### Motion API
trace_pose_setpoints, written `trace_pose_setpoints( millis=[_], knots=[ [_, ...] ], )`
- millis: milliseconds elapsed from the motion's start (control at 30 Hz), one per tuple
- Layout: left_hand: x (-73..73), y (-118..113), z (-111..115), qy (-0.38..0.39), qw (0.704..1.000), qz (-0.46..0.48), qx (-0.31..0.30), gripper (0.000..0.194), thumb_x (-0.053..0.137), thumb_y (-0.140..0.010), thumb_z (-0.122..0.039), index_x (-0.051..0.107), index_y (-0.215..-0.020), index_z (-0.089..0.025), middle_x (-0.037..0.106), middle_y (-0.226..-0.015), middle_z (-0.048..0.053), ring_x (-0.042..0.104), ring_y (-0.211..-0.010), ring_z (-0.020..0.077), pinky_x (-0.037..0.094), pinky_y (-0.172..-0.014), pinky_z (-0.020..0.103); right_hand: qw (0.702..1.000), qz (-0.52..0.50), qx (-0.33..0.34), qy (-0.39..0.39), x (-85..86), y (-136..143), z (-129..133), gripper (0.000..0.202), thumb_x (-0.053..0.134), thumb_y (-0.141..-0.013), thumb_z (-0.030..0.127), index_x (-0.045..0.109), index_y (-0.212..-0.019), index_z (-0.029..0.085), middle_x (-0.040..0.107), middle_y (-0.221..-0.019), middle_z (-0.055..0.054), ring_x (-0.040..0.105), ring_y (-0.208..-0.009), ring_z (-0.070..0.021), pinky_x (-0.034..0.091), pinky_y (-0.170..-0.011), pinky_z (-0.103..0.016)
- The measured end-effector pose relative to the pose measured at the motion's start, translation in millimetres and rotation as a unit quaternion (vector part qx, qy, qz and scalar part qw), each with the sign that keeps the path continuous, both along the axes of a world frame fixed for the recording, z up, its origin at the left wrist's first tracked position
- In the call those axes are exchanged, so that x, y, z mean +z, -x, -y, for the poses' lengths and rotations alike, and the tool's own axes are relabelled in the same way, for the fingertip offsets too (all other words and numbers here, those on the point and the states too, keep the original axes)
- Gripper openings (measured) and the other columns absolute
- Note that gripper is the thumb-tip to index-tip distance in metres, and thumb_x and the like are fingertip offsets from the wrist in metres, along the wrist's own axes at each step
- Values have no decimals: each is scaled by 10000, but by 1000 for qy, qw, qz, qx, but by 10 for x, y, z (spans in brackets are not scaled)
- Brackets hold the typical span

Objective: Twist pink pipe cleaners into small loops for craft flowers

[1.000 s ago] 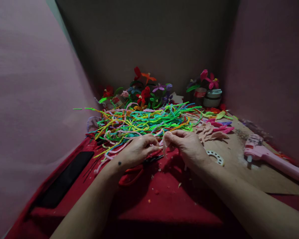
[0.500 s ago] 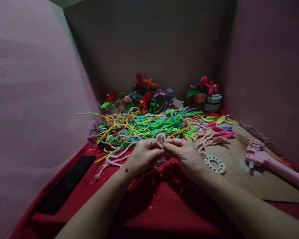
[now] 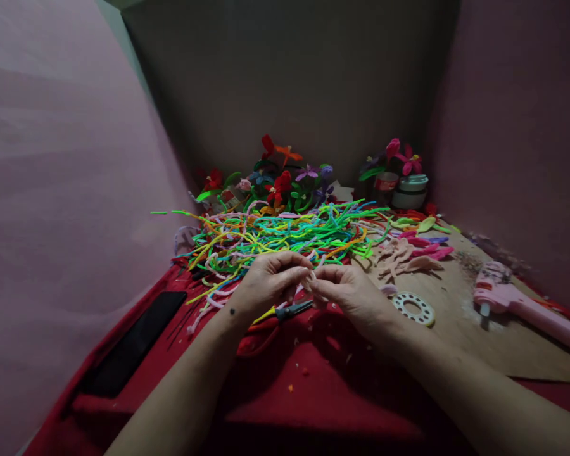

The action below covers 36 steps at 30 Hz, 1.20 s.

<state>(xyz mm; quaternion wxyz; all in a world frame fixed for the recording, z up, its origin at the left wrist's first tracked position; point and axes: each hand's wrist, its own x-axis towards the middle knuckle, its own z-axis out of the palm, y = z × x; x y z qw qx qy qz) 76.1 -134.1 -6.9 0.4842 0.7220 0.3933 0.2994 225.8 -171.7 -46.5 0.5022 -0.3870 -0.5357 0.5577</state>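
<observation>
My left hand [image 3: 276,277] and my right hand [image 3: 356,294] meet at the fingertips over the near side of a heap of pipe cleaners [image 3: 285,234]. Both pinch a small pale beige pipe cleaner piece [image 3: 312,277], mostly covered by the fingers. Below my left hand, a pair of scissors [image 3: 292,310] with yellow and red on the handles lies on the red cloth [image 3: 270,386], partly behind the wrist. Beige pipe cleaner petals [image 3: 399,258] rest to the right of my right hand.
A pink glue gun [image 3: 503,294] and a white disc with holes [image 3: 413,308] lie on a brown board [image 3: 460,329] at right. At left is a black phone-like slab [image 3: 135,342]. Pipe cleaner flowers [image 3: 280,183], a jar [image 3: 410,192] and pink side walls [image 3: 66,190] surround the heap.
The beige loop that stood up between my fingertips is now mostly hidden in them. My left hand has turned and shifted slightly left, showing more of the scissors. The view has shifted slightly.
</observation>
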Motion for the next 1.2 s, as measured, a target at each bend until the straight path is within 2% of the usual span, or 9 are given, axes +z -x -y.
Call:
trace_pose_setpoints(
  millis=[200, 367, 500, 600, 733, 867, 967, 1100, 1200],
  knots=[
    [-42, -3, 10, -149, 987, -67, -4, 171, 509, -782, -250, 616, -718, -132, 590, -566, -17, 445, -405, 41, 356, -411, 155, 996, 91, 14, -20, -37, -11, -15, 231, 579, -701, 347, 625, -657, 124, 468, -541, 38, 366, -499, -69, 258, -506, -227],
    [-86, 1, -5, -370, 921, -121, -1, 145, 509, -776, -214, 623, -712, -151, 626, -637, 8, 537, -568, 87, 404, -568, 184, 996, 72, -15, 46, -12, -11, -9, 205, 597, -663, 281, 596, -545, 113, 475, -484, 25, 390, -480, -74, 286, -510, -232],
    [-96, -7, -41, -421, 893, -159, 5, 144, 531, -751, -258, 625, -712, -156, 609, -632, 19, 526, -568, 112, 381, -563, 206, 999, 26, -11, 39, -31, -12, -46, 180, 627, -625, 290, 616, -570, 119, 491, -483, 32, 406, -480, -73, 301, -514, -228],
    [-70, -2, -55, -368, 918, -145, 11, 171, 542, -740, -301, 619, -661, -171, 571, -577, 3, 495, -525, 104, 361, -526, 195, 999, 12, 15, 48, -51, -26, -66, 222, 645, -622, 333, 622, -569, 119, 500, -478, 32, 408, -467, -69, 299, -505, -225],
    [-9, 38, -56, -198, 971, -130, -24, 234, 499, -771, -357, 620, -692, -173, 478, -472, -35, 386, -403, 71, 289, -419, 176, 999, -14, 13, 50, -34, -34, -40, 265, 681, -595, 375, 626, -562, 118, 506, -475, 33, 393, -454, -60, 285, -486, -218],
    [19, 50, -63, -255, 951, -165, -53, 207, 541, -735, -306, 613, -606, -161, 492, -492, -25, 408, -461, 67, 304, -479, 165, 994, -27, 77, 75, -28, -22, -22, 231, 665, -612, 345, 608, -548, 131, 558, -505, 16, 444, -452, -71, 332, -495, -220],
    [27, 23, -57, -270, 948, -165, -40, 189, 566, -705, -298, 622, -588, -160, 530, -527, -9, 442, -504, 76, 321, -501, 165, 993, -23, 78, 90, -52, -8, -38, 190, 647, -617, 312, 604, -561, 136, 573, -517, 11, 455, -435, -74, 347, -488, -223],
    [-5, 20, -91, -40, 991, -126, -10, 253, 570, -699, -395, 598, -635, -153, 437, -416, -38, 345, -363, 59, 246, -371, 168, 997, -10, 9, 70, -80, 7, -69, 209, 651, -606, 330, 608, -562, 131, 557, -496, 14, 448, -437, -73, 346, -485, -219],
    [-84, 34, -151, 122, 990, -74, -8, 295, 591, -690, -426, 553, -623, -142, 430, -392, -45, 310, -312, 40, 196, -333, 160, 999, 9, -10, 44, -96, 23, -83, 219, 615, -637, 328, 593, -541, 132, 537, -478, 21, 434, -426, -67, 335, -464, -209]
  ],
)
